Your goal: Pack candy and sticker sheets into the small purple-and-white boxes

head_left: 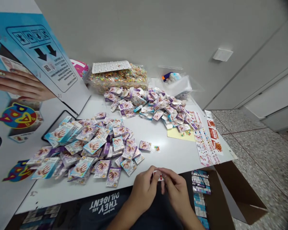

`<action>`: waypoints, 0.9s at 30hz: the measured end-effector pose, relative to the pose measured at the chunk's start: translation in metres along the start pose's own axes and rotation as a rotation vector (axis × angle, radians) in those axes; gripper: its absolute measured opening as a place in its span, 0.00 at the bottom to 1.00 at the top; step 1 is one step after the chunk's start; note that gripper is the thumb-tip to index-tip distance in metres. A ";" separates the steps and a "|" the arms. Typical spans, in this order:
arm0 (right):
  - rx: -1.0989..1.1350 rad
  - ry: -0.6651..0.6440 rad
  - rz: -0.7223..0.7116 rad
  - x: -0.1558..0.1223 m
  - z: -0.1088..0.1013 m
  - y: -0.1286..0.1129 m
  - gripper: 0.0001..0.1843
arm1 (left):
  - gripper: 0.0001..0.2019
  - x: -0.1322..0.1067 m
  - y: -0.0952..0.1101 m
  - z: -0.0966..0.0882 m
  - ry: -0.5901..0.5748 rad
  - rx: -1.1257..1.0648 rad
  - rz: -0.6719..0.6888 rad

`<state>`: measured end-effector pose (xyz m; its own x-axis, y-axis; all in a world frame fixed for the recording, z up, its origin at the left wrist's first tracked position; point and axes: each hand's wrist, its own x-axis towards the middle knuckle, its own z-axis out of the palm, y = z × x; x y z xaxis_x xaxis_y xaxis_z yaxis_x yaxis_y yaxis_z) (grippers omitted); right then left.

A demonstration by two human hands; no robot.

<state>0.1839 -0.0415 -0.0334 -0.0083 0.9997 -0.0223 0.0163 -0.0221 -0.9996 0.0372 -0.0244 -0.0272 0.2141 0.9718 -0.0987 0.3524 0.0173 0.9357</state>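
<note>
Near the table's front edge, my left hand (pixel 144 188) and my right hand (pixel 177 187) meet, each pinching a small white piece with red print (pixel 161 177). It looks like folded paper or a sticker sheet, but my fingers cover much of it. Just beyond them on the white table (pixel 170 159) lie a small clear packet of coloured bits (pixel 156 148) and one purple-and-white box (pixel 145 146). To the left is a large heap of small blue and purple boxes (pixel 93 145), each printed with a hand.
Open-ended small boxes (pixel 156 103) are piled at the back. Behind them stands a clear tub of colourful packets (pixel 117 83). Sticker sheets (pixel 205 143) and yellow paper (pixel 180 134) lie at the right. A tall printed display (pixel 38 64) borders the left; a cardboard box (pixel 220 201) sits below right.
</note>
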 end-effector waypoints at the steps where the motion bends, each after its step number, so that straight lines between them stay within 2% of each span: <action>1: -0.104 0.016 -0.105 0.006 -0.005 0.003 0.15 | 0.17 0.001 -0.002 -0.004 0.024 0.062 0.025; 3: -0.349 0.079 -0.336 0.024 -0.017 0.010 0.20 | 0.16 0.001 -0.002 -0.014 0.152 0.166 0.077; 5: -0.621 0.080 -0.502 0.047 -0.027 0.016 0.24 | 0.13 0.001 0.003 -0.026 0.262 0.211 0.130; 9: -1.084 -0.120 -0.566 0.086 -0.028 0.026 0.24 | 0.13 0.013 0.027 -0.060 0.356 0.327 0.237; 12: -1.264 -0.183 -0.621 0.101 -0.021 0.032 0.23 | 0.15 0.041 0.046 -0.095 0.431 0.527 0.173; 15: -1.316 -0.188 -0.731 0.108 -0.018 0.036 0.14 | 0.16 0.078 0.061 -0.128 0.471 0.765 -0.006; 17: -1.287 -0.143 -0.788 0.111 -0.018 0.038 0.14 | 0.15 0.102 0.067 -0.140 0.437 0.881 -0.111; 21: -1.148 0.004 -0.814 0.112 -0.020 0.039 0.11 | 0.17 0.146 0.064 -0.139 0.412 0.913 -0.198; 24: -1.074 0.078 -0.797 0.110 -0.021 0.039 0.11 | 0.28 0.182 0.053 -0.136 0.526 0.886 -0.277; 27: -1.060 0.093 -0.818 0.108 -0.022 0.038 0.11 | 0.43 0.219 0.040 -0.142 0.629 0.822 -0.378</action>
<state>0.2058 0.0662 -0.0738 -0.3210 0.7205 0.6146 0.8009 0.5529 -0.2299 -0.0308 0.2225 0.0367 -0.4553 0.8870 0.0769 0.8462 0.4042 0.3474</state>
